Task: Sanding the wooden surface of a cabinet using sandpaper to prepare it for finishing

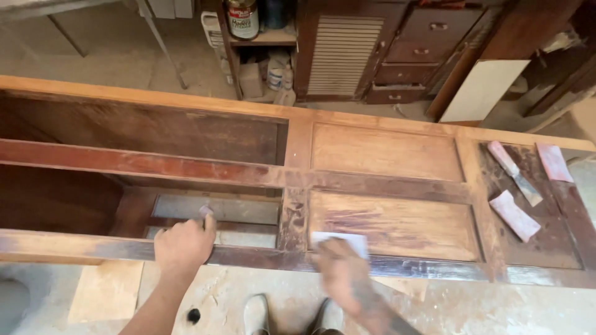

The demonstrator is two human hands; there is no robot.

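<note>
Right hand (343, 273) — pale sandpaper (341, 241) — door (385, 152)

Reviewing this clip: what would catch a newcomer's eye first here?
A big wooden door lies flat across the frame, its dark finish partly rubbed off to pale wood. At the near rail the right hand presses a sheet of sandpaper, blurred, while the left hand grips the rail by an open panel. On the door's far right lie a scraper and pinkish sandpaper pieces.

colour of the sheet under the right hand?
White sandpaper sheet, seen in the head view.
</note>
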